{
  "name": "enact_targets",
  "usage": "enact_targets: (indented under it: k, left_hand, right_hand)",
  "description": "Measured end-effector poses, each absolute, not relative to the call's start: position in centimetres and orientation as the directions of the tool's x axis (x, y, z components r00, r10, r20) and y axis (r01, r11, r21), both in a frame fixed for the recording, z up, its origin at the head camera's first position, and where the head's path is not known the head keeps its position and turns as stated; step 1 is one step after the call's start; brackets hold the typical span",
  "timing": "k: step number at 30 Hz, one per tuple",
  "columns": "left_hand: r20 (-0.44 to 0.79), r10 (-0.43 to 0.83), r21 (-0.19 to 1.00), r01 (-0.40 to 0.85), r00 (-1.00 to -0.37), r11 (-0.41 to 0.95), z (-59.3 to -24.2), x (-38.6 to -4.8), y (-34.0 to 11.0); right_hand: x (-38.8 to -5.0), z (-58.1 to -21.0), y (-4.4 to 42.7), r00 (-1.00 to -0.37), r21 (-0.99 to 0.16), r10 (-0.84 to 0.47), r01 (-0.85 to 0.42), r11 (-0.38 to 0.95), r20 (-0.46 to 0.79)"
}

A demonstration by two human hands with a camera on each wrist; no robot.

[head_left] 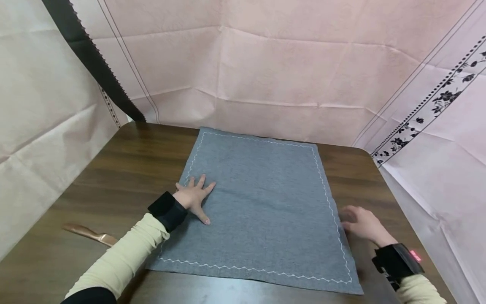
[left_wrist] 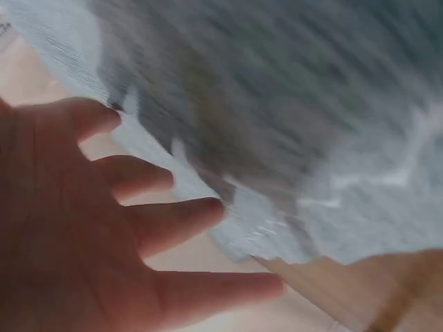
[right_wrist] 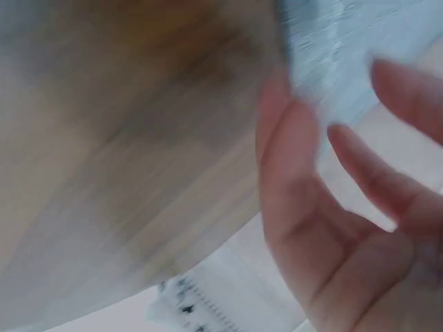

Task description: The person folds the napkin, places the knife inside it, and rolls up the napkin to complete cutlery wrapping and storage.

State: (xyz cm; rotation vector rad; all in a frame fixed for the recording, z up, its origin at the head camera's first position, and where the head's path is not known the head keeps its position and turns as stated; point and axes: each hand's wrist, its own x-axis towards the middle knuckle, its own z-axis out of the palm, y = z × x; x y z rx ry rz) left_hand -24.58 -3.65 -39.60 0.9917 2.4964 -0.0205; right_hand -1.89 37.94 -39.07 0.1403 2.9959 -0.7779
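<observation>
Head: grey-blue cloth [head_left: 258,223] w/ white wavy border stitching is spread approx. flat, mid-table; all 4 corners visible, far edge by far side of table [head_left: 102,185]. Left hand [head_left: 193,197] is placed over cloth's left edge, fingers splayed wide; right hand [head_left: 363,223] is held just beside right edge, fingers loosely bent. Knife-like utensil [head_left: 85,232], near left, is part hidden by left sleeve [head_left: 125,249]; apparently unused. Judged: spreading mostly done; faint creases mid-cloth left to be smoothed, poss. right edge to be straightened.

L wrist: wide gaps btwn fingers confirmed, nothing gripped; cloth blurred, so fingertip contact can't be told.

R wrist: fingers seen part-bent w/ gaps, nothing visibly pinched; cloth edge is right behind fingertips, contact can't be told b/c of blur. Edge adjustment can't be confirmed as done.
</observation>
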Motion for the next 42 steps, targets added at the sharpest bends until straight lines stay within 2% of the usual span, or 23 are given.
enact_targets:
  k: [2,5,8,11,14,19,24,27,31,36,39,42]
  left_hand:
    - [-0.404,0.669,0.151,0.676,-0.623,0.721,-39.3,-24.3,-3.8]
    - [-0.397,0.692,0.158,0.698,-0.602,0.698,-39.2,-23.8,-4.0]
    - [-0.401,0.690,0.162,0.695,-0.603,0.701,-39.4,-23.4,-4.2]
    - [-0.403,0.682,0.157,0.689,-0.610,0.708,-39.6,-22.7,-4.6]
    - [-0.406,0.677,0.139,0.690,-0.614,0.710,-39.8,-21.9,-4.9]
    - [-0.405,0.671,0.122,0.690,-0.622,0.713,-39.6,-21.2,-5.1]
    - [-0.403,0.685,0.137,0.700,-0.607,0.701,-39.6,-21.4,-5.0]
    - [-0.395,0.701,0.151,0.711,-0.593,0.687,-39.8,-21.5,-5.0]
    - [-0.386,0.719,0.151,0.729,-0.578,0.667,-40.1,-21.5,-5.7]
    - [-0.352,0.746,0.138,0.757,-0.566,0.639,-40.1,-21.1,-7.4]
    - [-0.261,0.810,0.130,0.812,-0.525,0.568,-39.9,-20.3,-8.1]
    - [-0.149,0.887,0.153,0.876,-0.438,0.458,-39.3,-19.3,-8.7]
  right_hand:
    - [-3.7,-39.3,36.6,-0.998,-0.394,0.025,0.002,0.919,0.054]
    - [-6.6,-40.0,34.3,-0.997,-0.380,-0.053,-0.072,0.922,0.060]
    - [-8.8,-41.1,32.5,-0.995,-0.354,-0.088,-0.063,0.933,-0.052]
    - [-10.1,-42.0,31.3,-0.982,-0.286,-0.061,-0.007,0.958,-0.181]
    - [-10.0,-42.1,30.9,-0.970,-0.224,-0.046,0.009,0.975,-0.237]
    - [-9.8,-41.4,30.5,-0.967,-0.219,-0.076,-0.021,0.975,-0.245]
    - [-10.2,-41.5,28.1,-0.953,-0.249,-0.258,-0.214,0.944,-0.159]
    - [-10.4,-41.7,26.4,-0.917,-0.267,-0.352,-0.298,0.917,-0.186]
    - [-10.2,-41.7,25.6,-0.906,-0.240,-0.345,-0.288,0.927,-0.245]
    - [-10.3,-41.4,25.6,-0.904,-0.180,-0.349,-0.311,0.933,-0.247]
    - [-10.5,-41.4,25.5,-0.902,-0.173,-0.353,-0.317,0.933,-0.250]
    - [-10.5,-41.4,25.4,-0.904,-0.170,-0.346,-0.310,0.935,-0.251]
